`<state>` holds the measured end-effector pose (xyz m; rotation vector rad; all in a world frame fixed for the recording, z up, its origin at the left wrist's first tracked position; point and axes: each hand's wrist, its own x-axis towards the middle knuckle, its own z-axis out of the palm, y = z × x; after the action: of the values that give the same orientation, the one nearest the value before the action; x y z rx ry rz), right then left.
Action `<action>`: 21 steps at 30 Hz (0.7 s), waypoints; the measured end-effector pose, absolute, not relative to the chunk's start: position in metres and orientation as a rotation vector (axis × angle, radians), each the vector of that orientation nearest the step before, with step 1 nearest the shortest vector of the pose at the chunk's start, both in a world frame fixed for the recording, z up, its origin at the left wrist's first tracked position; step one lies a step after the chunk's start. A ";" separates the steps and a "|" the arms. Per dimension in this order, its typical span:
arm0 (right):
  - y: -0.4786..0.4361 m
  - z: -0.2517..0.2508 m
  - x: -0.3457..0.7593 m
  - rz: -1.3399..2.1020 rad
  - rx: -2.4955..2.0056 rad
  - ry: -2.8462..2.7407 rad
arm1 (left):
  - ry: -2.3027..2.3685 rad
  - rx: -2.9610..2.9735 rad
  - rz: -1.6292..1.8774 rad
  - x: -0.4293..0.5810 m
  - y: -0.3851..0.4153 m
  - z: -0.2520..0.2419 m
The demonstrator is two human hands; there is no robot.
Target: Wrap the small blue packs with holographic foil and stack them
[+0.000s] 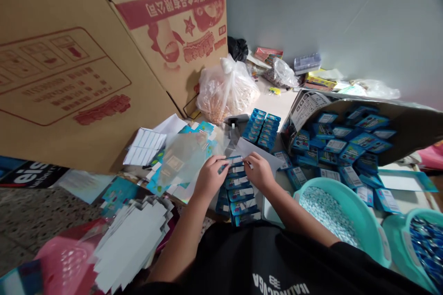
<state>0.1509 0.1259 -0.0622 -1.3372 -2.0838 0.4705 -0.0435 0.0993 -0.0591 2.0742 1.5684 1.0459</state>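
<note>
A row of small blue boxes (241, 193) lies in front of me, with white strips along their upper faces. At its far end, my left hand (210, 176) has its fingertips closed on the left end of the farthest small blue box (234, 161). My right hand (258, 170) pinches the right end of that same box. Whether the box's flap is open is too small to tell. Beyond my hands stand two more rows of blue boxes (261, 128), side by side. A white sheet (247, 147) lies under the far end of the near row.
At right, a cardboard carton (411, 122) on its side spills blue boxes. Turquoise basins hold white pieces (327, 207) and blue wrapped pieces (427, 244). Large cartons (104, 55) rise at left, beside a tied plastic bag (226, 87). Flat grey-white card sheets (133, 239) are stacked at lower left.
</note>
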 end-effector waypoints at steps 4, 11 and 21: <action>0.110 -0.076 0.162 0.491 -1.179 -2.038 | 1.448 2.261 1.139 -0.044 0.083 -0.066; 0.102 -0.102 0.172 0.602 -1.248 -1.945 | 1.640 1.445 1.396 -0.033 0.056 -0.104; 0.096 -0.141 0.151 0.990 -1.457 -1.394 | 1.496 0.961 1.307 -0.024 0.045 -0.145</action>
<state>0.1508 0.0957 -0.1409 -1.4566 -1.3941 0.9900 -0.0244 0.0451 -0.1453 0.9609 1.4958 1.3069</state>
